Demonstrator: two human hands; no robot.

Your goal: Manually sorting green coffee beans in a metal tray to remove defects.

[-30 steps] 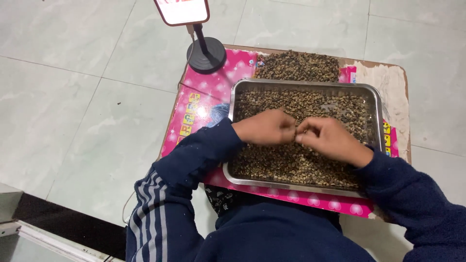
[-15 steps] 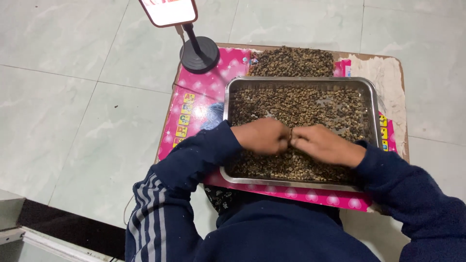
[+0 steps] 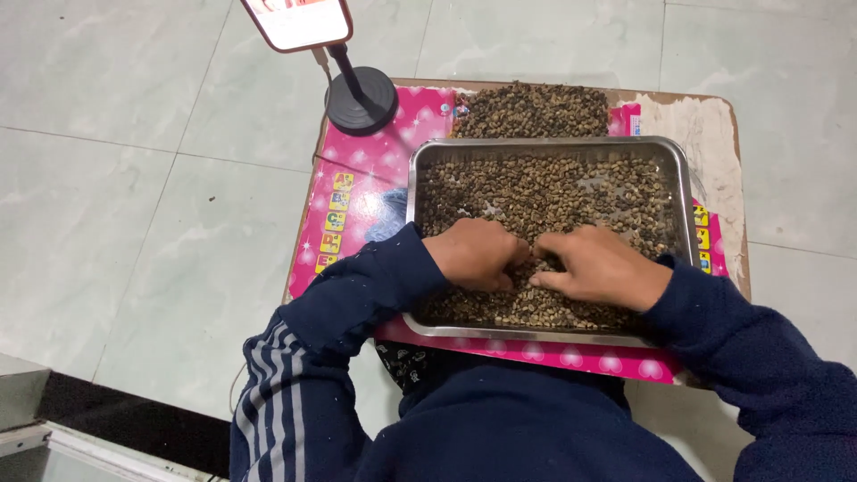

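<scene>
Both hands [image 3: 540, 259] press into small brown-green beans [image 3: 553, 192] filling steel tray [image 3: 683, 192].

Small wooden table [image 3: 714, 134] is standing on pale tiled floor [image 3: 134, 178], its top worn whitish at the right. Pink printed mat [image 3: 375, 170] is covering most of it. Sitting on the mat: metal tray [image 3: 683, 187] of beans, loose bean pile [image 3: 531, 109] behind it (touching tray's far rim), round black phone stand [image 3: 360, 100] at the far-left corner.

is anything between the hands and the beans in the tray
Nothing visible. The left hand and right hand rest directly on the beans in the metal tray, fingers curled into them near its front half.
</scene>
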